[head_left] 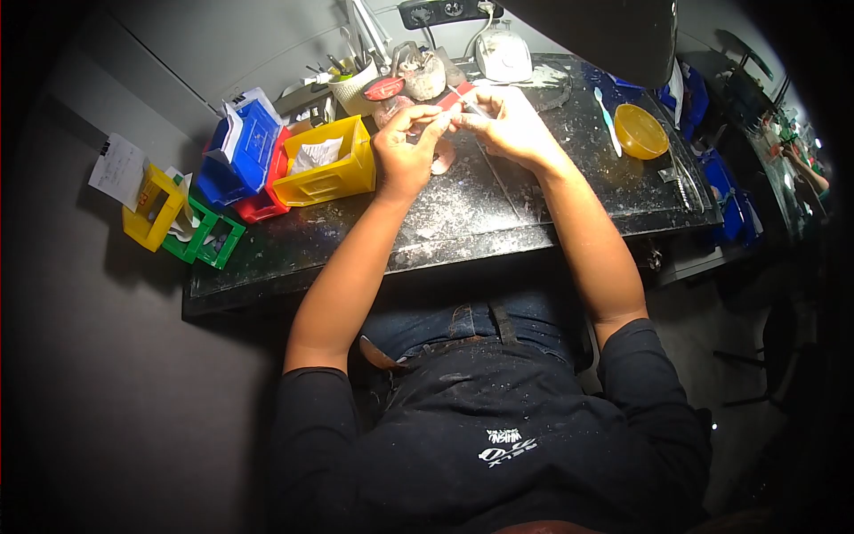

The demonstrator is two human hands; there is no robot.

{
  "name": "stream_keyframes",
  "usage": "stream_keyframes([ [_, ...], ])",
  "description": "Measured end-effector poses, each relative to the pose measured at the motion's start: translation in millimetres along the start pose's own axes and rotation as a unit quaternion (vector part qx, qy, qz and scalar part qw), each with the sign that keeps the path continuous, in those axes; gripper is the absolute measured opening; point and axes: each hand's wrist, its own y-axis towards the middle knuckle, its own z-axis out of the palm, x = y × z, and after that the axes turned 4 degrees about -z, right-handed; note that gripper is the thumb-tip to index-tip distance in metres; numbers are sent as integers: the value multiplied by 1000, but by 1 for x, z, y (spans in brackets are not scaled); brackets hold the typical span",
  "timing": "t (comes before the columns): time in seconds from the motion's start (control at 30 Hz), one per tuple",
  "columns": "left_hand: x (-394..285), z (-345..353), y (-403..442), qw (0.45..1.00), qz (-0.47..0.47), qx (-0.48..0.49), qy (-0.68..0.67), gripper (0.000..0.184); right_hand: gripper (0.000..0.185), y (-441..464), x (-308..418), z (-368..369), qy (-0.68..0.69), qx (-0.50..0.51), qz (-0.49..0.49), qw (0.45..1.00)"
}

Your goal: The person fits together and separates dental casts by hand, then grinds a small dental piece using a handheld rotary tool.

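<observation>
Both of my hands are raised over the back middle of the dark, white-speckled workbench [427, 227], with their fingertips meeting. My left hand [409, 147] is closed, thumb and fingers pinched on something small that I cannot make out. My right hand [507, 125] is also closed, its fingers round a thin tool [469, 102] with a greyish shaft that points up and left. A red object [455, 96] shows just behind the fingertips. Below them, a pinkish round piece [442, 157] lies on the bench, partly hidden by my left hand.
Yellow [356, 173], blue [236, 160] and red bins stand at the left. A cup of tools [354, 87] is behind them. At the right lie an orange bowl [640, 132] and a toothbrush [608, 120]. A dark lamp head [614, 36] hangs above. Another person's arm [808, 169] shows far right.
</observation>
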Motion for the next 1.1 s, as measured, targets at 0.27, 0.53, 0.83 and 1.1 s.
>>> stream_keyframes([
  [0.27, -3, 2, -2, 998, 38, -22, 50, 11, 11, -1, 0, 0, 30, 3, 8, 1000],
  [0.53, 4, -5, 0, 994, 27, 11, 107, 13, 12, 2, -6, -1, 15, -2, -15, 1000],
  [0.83, 7, -3, -2, 989, 6, -36, 145, 9, 22, 5, -9, -10, -10, 2, 23, 1000],
  [1.1, 16, -6, 1, 991, 47, -57, 107, 13, 42, -2, 21, 22, 54, 60, 162, 984],
])
